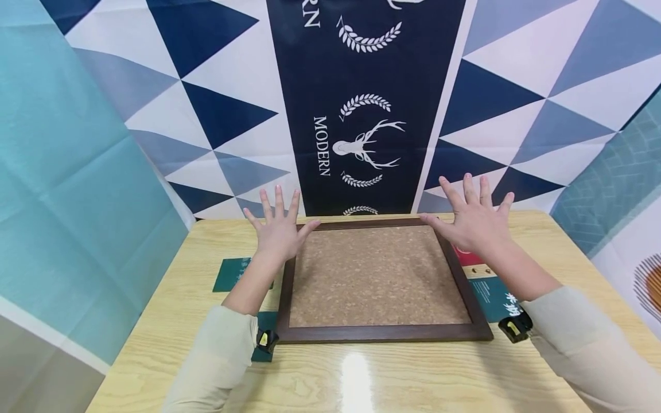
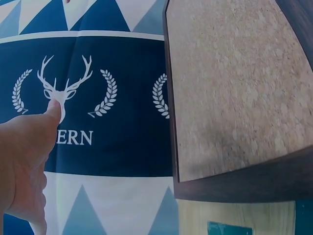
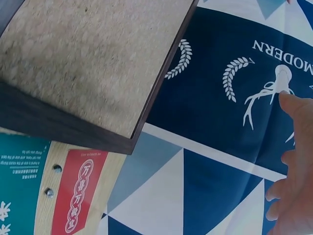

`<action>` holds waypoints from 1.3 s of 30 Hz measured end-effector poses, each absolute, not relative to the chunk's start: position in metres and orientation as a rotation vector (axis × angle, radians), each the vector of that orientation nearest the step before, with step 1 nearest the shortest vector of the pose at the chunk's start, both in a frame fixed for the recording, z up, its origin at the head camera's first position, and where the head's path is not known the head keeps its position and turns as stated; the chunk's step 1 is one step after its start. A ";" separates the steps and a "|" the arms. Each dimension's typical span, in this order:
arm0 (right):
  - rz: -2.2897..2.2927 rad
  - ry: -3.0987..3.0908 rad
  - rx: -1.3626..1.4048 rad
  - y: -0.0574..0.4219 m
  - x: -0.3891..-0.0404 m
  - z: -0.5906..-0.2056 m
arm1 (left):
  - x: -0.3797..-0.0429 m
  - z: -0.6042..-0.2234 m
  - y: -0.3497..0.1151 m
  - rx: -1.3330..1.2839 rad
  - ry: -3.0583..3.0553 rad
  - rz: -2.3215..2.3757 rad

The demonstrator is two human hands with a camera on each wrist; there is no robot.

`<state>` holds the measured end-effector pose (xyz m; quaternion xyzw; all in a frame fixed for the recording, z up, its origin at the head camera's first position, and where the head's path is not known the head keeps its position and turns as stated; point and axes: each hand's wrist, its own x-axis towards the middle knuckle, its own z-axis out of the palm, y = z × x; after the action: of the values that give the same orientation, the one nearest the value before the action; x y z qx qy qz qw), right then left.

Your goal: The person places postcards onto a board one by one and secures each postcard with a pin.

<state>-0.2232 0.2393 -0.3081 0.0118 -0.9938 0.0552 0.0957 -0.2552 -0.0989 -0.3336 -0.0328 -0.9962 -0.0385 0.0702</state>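
Note:
Both hands are raised over the table with fingers spread, holding nothing. My left hand (image 1: 277, 234) appears over the far left corner of a cork board (image 1: 377, 275) in a dark brown wooden frame. Over the board's far right corner is my right hand (image 1: 475, 223), its thumb overlapping the frame in the head view. In the left wrist view the left thumb (image 2: 53, 110) points out sideways, and the cork surface fills the right side. The right wrist view has the right hand (image 3: 298, 161) at its right edge, apart from the framed board (image 3: 88, 63).
Left of the board lie a green card (image 1: 229, 275) and another green piece (image 1: 262, 357) partly under the left sleeve. To its right are a red card (image 3: 78, 191), two small metal studs (image 3: 53, 181) and a green card (image 1: 493, 298). A patterned curtain (image 1: 361, 74) hangs behind the table.

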 end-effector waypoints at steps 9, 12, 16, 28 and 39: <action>0.144 -2.952 0.011 0.254 -0.223 -0.310 | -0.256 -0.336 -0.110 -0.104 -2.973 -0.174; 0.138 -2.961 0.001 0.259 -0.222 -0.312 | -0.255 -0.339 -0.114 -0.111 -2.983 -0.213; 0.132 -2.965 -0.009 0.264 -0.222 -0.313 | -0.255 -0.343 -0.119 -0.116 -2.974 -0.272; 0.102 -2.973 -0.042 0.281 -0.222 -0.317 | -0.256 -0.346 -0.127 -0.086 -2.975 -0.323; 0.183 -2.960 -0.041 0.295 -0.222 -0.324 | -0.256 -0.354 -0.130 -0.125 -2.923 -0.391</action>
<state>-0.2225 0.2947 -0.3244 -0.0137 -0.9942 0.0614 0.0878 -0.2560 -0.1298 -0.3540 -0.0422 -0.9858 -0.1320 0.0948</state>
